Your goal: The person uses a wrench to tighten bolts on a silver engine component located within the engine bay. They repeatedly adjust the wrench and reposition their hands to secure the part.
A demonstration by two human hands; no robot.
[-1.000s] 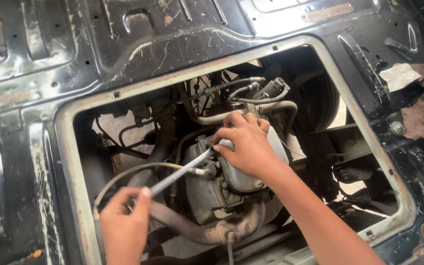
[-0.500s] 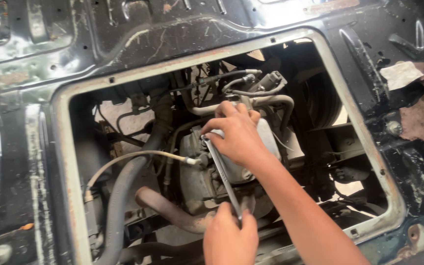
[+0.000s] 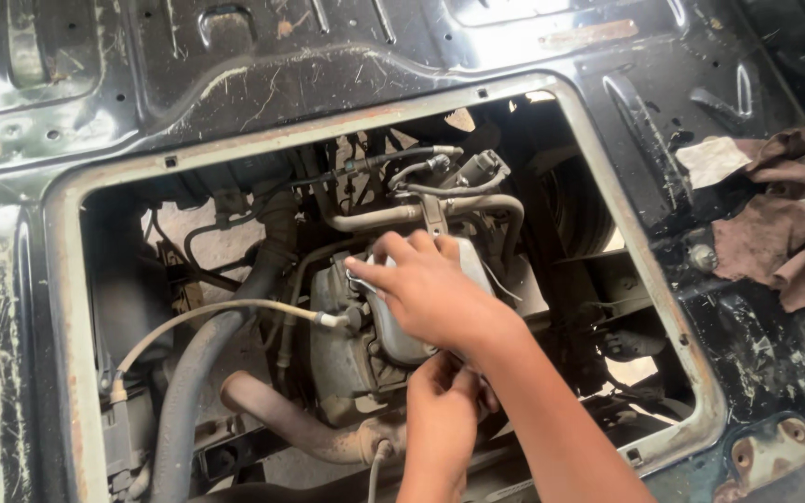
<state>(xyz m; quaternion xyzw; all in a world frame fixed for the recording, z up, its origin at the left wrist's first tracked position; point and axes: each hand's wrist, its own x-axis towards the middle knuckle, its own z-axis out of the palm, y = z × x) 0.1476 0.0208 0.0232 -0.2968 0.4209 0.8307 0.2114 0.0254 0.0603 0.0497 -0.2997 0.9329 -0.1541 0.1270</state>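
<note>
Two bare hands work inside the rectangular opening of the black metal floor panel (image 3: 235,84), over the engine (image 3: 347,345). Right hand (image 3: 426,293) lies on top of the pale engine cover (image 3: 393,335), fingers spread and curled over its upper left edge, pressing rather than pinching; can't tell if anything sits under the palm. Left hand (image 3: 444,414) has swung in from the lower left edge of the opening to just under the right wrist, grip closed, but the long metal tool it held half a second ago is now hidden, so can't tell what it clamps. Judging by that, the tool turned through a stroke on a fastener under the right hand. Grey hose (image 3: 188,391) runs down the left side; brown rags (image 3: 775,233) lie at the panel's right edge.
</note>
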